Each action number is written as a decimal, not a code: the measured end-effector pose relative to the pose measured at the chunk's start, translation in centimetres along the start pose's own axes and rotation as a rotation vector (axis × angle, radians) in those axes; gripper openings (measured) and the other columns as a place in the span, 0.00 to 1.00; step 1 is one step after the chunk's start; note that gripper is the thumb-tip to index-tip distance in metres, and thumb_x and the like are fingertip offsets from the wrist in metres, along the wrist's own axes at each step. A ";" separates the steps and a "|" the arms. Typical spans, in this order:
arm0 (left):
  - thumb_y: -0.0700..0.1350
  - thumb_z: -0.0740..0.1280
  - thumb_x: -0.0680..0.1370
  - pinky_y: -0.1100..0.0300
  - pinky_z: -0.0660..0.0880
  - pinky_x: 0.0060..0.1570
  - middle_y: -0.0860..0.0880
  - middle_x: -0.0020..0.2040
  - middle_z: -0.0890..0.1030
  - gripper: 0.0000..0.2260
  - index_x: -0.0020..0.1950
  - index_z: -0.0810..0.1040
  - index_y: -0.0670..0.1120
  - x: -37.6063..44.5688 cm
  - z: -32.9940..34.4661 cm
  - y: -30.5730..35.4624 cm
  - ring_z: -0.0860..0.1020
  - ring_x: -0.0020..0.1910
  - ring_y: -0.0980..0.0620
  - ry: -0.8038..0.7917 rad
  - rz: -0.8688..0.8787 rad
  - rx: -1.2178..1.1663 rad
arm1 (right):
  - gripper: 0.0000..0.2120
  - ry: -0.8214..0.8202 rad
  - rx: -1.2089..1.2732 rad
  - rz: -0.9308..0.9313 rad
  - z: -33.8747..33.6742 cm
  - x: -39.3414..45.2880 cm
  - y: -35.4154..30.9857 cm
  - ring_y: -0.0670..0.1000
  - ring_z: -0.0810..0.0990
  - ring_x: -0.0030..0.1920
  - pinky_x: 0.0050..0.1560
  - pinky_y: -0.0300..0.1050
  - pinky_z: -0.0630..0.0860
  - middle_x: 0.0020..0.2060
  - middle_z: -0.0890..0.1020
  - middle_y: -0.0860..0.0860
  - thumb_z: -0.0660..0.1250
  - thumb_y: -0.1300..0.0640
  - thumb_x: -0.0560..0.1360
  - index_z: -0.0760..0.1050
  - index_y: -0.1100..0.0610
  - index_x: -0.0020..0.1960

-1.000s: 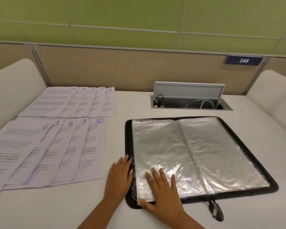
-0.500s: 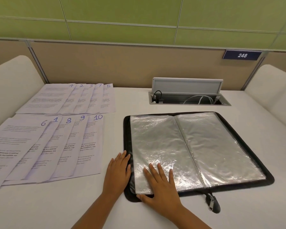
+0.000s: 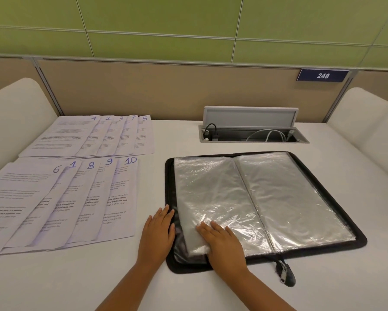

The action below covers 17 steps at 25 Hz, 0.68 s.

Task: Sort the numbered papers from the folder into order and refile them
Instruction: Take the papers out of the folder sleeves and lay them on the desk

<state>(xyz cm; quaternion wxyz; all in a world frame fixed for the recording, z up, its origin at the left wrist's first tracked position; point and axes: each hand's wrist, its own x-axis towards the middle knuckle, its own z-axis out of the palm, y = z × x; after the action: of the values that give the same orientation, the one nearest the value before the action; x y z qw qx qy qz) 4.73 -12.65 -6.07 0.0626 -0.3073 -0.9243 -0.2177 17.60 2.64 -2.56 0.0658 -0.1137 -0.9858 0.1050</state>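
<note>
A black zip folder point(image 3: 329, 182) lies open on the white desk, its clear plastic sleeves point(image 3: 278, 194) spread left and right. My right hand point(image 3: 222, 243) lies flat on the near corner of the left sleeve stack. My left hand point(image 3: 158, 232) rests flat on the desk, fingertips at the folder's left edge. Two fanned rows of numbered papers lie at the left: a far row point(image 3: 94, 135) marked 4, 2, 3, 7, 5 and a near row point(image 3: 60, 203) marked 6, 1, 8, 9, 10.
An open cable box point(image 3: 251, 133) with its lid up and white cables inside sits behind the folder. A beige partition with a plate reading 248 point(image 3: 322, 75) closes the back. White padded side walls point(image 3: 368, 122) flank the desk. The folder's zip pull point(image 3: 286, 274) hangs near the front.
The camera has shifted slightly. Both hands stay in nearly the same place; the right hand's fingers have drawn closer together on the sleeve stack's near corner.
</note>
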 end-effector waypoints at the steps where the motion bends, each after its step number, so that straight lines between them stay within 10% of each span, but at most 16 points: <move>1: 0.51 0.52 0.78 0.49 0.64 0.61 0.45 0.64 0.76 0.22 0.64 0.76 0.45 0.0 0.0 0.0 0.76 0.62 0.45 -0.005 -0.003 -0.004 | 0.34 0.022 0.027 0.028 -0.8 0.2 0.0 0.49 0.81 0.55 0.53 0.46 0.77 0.56 0.81 0.44 0.75 0.61 0.61 0.72 0.44 0.65; 4: 0.52 0.51 0.78 0.50 0.63 0.62 0.45 0.65 0.76 0.23 0.64 0.76 0.45 0.0 -0.1 0.1 0.75 0.63 0.45 -0.005 -0.012 -0.008 | 0.20 0.078 0.335 0.304 -3.7 1.3 0.4 0.52 0.78 0.57 0.49 0.41 0.70 0.58 0.80 0.50 0.56 0.60 0.79 0.69 0.48 0.69; 8: 0.54 0.49 0.78 0.50 0.62 0.64 0.46 0.65 0.75 0.24 0.65 0.75 0.45 0.0 -0.2 0.2 0.74 0.64 0.44 -0.010 -0.023 -0.017 | 0.16 0.238 0.954 0.678 -7.1 2.4 3.5 0.55 0.78 0.50 0.47 0.41 0.69 0.47 0.78 0.55 0.61 0.54 0.80 0.74 0.66 0.60; 12: 0.54 0.49 0.78 0.50 0.61 0.63 0.46 0.65 0.75 0.24 0.65 0.75 0.45 0.0 0.0 0.1 0.74 0.64 0.44 -0.018 -0.034 -0.022 | 0.17 0.464 1.401 0.773 -8.8 1.2 8.8 0.55 0.79 0.52 0.44 0.44 0.79 0.51 0.81 0.54 0.64 0.51 0.77 0.74 0.60 0.62; 17: 0.53 0.51 0.78 0.50 0.65 0.60 0.45 0.62 0.77 0.23 0.63 0.77 0.45 0.2 -0.2 0.2 0.77 0.60 0.44 -0.024 -0.033 -0.003 | 0.15 0.720 1.395 0.966 -9.8 -0.2 14.0 0.55 0.76 0.58 0.57 0.48 0.76 0.55 0.79 0.54 0.64 0.53 0.78 0.73 0.58 0.62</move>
<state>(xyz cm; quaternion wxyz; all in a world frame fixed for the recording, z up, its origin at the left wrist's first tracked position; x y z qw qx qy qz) 4.65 -12.50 -5.74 0.0474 -0.2947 -0.9296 -0.2162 22.23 17.82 3.83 0.3710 -0.4734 -0.4647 0.6499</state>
